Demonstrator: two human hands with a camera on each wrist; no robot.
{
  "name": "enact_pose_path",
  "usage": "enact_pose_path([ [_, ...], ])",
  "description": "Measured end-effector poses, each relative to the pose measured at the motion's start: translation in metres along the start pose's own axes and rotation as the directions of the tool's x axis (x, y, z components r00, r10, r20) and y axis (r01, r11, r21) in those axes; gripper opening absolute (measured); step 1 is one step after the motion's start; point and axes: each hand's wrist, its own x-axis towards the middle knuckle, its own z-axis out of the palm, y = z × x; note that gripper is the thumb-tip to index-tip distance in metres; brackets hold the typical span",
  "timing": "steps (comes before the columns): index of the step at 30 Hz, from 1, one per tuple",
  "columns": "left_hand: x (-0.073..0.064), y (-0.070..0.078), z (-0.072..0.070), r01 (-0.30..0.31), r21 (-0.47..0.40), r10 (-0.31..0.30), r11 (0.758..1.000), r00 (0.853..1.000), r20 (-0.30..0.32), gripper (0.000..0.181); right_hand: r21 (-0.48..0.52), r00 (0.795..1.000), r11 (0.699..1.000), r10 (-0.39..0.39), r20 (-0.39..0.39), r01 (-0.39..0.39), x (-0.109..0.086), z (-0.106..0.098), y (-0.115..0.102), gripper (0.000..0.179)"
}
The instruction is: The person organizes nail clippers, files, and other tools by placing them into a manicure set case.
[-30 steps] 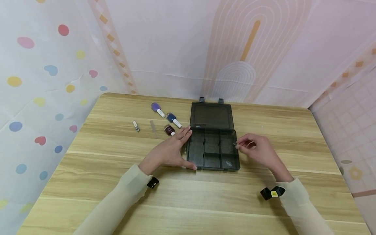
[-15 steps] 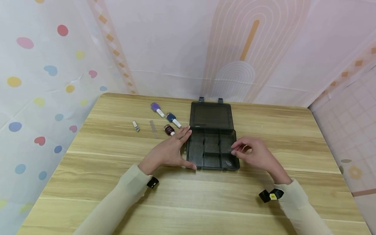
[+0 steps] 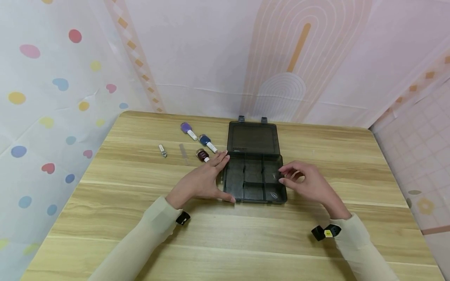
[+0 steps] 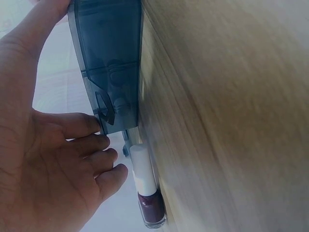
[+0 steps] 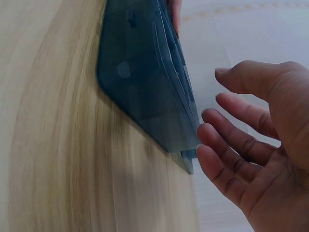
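Note:
A dark translucent divided box [image 3: 234, 179] lies with its lid [image 3: 254, 137] folded back toward the wall. My left hand [image 3: 201, 180] rests against its left side, fingers reaching the back corner and thumb touching the front edge. At the box's right rim hovers my right hand [image 3: 305, 181], fingers loosely bent; in the right wrist view nothing shows between thumb and fingertips. A small pale, clear piece [image 3: 275, 176], its kind unclear, lies in the back right compartment. Another clear, leaf-shaped piece [image 3: 273, 195] shows in the front right compartment.
Left of the box lie purple [image 3: 186, 128], blue [image 3: 205, 141] and dark red [image 3: 202, 155] nail polish bottles with white caps. Farther left are a nail clipper [image 3: 162, 150] and a flat translucent strip [image 3: 183, 152]. A printed cloth [image 3: 197, 58] hangs behind the wooden table [image 3: 239, 242].
My right hand held a small clear piece at the box's right rim, moved inward over the back right compartment, let it go there, and drew back slightly right. My left hand stays put.

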Motion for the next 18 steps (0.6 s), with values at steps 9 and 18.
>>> enact_pose_path([
  [9, 0.000, -0.001, 0.000, -0.006, -0.001, 0.006, 1.000, 1.000, 0.002, 0.138, -0.037, 1.000, 0.999, 0.006, -0.030, -0.007, 0.001, -0.003, 0.007, 0.035],
  [18, 0.000, 0.000, -0.001, -0.005, -0.001, 0.005, 1.000, 1.000, 0.002, 0.139, -0.064, 0.997, 0.998, -0.005, -0.080, 0.000, 0.004, -0.009, 0.012, 0.062],
])
